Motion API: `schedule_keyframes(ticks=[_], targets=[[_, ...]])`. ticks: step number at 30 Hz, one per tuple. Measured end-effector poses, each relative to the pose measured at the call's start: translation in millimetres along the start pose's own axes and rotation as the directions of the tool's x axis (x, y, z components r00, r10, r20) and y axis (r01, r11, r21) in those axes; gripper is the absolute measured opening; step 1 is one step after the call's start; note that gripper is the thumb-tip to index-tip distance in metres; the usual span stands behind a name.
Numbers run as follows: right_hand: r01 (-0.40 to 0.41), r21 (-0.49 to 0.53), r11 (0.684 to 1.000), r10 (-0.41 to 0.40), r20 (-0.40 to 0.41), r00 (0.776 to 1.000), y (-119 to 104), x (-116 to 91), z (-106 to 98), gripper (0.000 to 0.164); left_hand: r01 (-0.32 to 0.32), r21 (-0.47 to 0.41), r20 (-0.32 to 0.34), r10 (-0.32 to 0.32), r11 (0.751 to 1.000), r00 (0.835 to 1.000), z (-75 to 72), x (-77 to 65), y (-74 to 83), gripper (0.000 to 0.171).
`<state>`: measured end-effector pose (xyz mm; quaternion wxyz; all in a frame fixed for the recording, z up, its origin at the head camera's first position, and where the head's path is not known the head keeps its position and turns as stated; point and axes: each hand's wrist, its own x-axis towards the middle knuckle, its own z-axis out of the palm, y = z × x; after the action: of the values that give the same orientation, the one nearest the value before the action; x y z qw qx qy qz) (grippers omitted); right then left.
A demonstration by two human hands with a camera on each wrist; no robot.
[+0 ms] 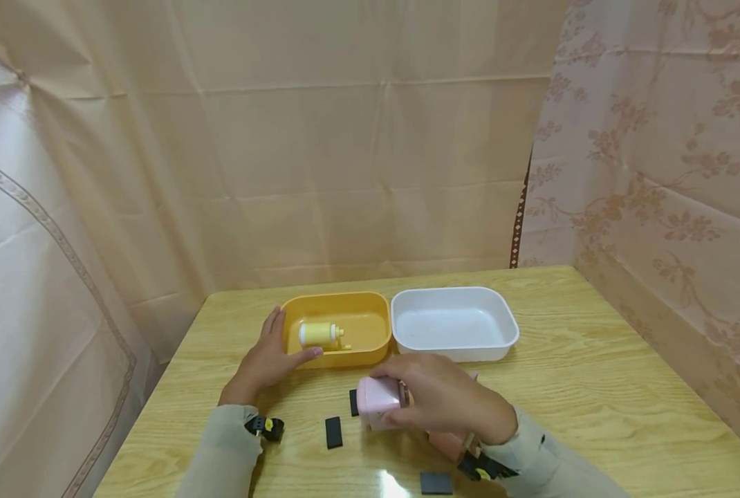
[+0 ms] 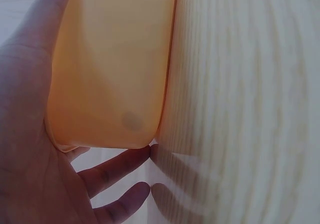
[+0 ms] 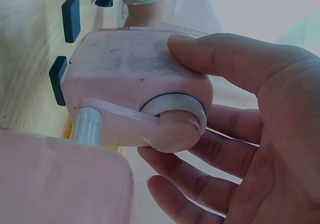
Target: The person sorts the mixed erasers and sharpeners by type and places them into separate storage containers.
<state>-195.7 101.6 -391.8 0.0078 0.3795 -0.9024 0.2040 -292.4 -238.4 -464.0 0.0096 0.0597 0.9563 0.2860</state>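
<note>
In the head view my left hand (image 1: 269, 360) grips the left end of a yellow bin (image 1: 360, 357), thumb along its near rim and fingers round the far corner. A yellow cylinder with white ends (image 1: 317, 334) lies inside. My right hand (image 1: 441, 394) holds a pink crank-handle pencil sharpener (image 1: 377, 400) by its body, over the table in front of the bins. In the right wrist view, the thumb presses one face and the fingers reach round below; its crank arm (image 3: 120, 115) faces the camera. Another pink object (image 3: 60, 184) shows beside it, partly hidden by my right arm in the head view.
A white bin (image 1: 454, 332) stands right beside the yellow one. Small black blocks (image 1: 333, 432) lie on the wooden table (image 1: 594, 387), and a dark grey one (image 1: 436, 483) is near the front edge. Curtains (image 1: 370, 173) hang behind and at both sides.
</note>
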Motion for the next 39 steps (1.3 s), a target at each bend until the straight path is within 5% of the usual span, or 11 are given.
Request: schedule_keyframes(ticks=[39], targets=[[0.028,-0.103,0.994,-0.035,-0.072,0.997,1,19,-26,0.05,0.011,-0.006,-0.008,-0.011,1.0,1.0,0.7,-0.2,-1.2,0.136]])
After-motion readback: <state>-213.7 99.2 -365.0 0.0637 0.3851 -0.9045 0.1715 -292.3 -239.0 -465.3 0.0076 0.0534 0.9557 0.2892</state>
